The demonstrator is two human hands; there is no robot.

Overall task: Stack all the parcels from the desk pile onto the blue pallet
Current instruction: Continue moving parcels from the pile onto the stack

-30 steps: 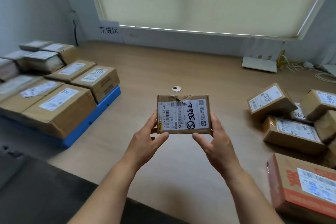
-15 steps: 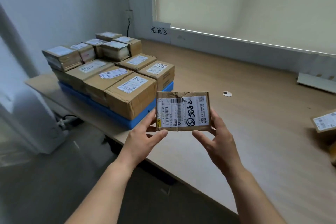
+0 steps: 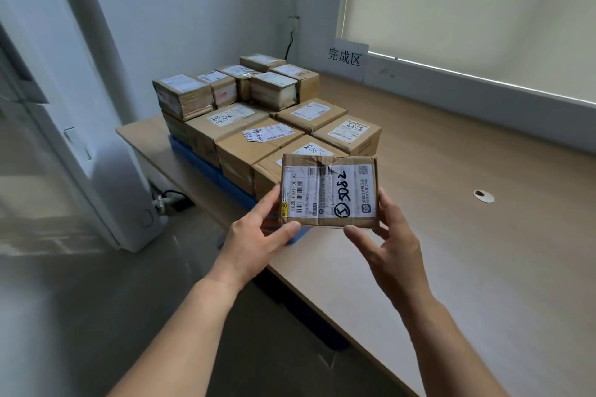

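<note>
Hands: left hand [image 3: 254, 245] & right hand [image 3: 390, 245] pinched small parcel [image 3: 329, 192] by its side edges, label up.
Parcel: was in air, just before blue pallet [image 3: 209, 167] corner.
Change: view swung left w/ parcel; desk pile left frame, pallet stack [image 3: 258, 126] came close.
Meaning: carry prob. nearly done, placing next.

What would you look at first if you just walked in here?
The small parcel with black scribbled numbers, right in the middle, is pinched at its lower corners by the left hand and the right hand. Behind it, the stacked parcels crowd the blue pallet at the desk's left end. A white sign with black characters hangs by the window's lower corner.
</note>
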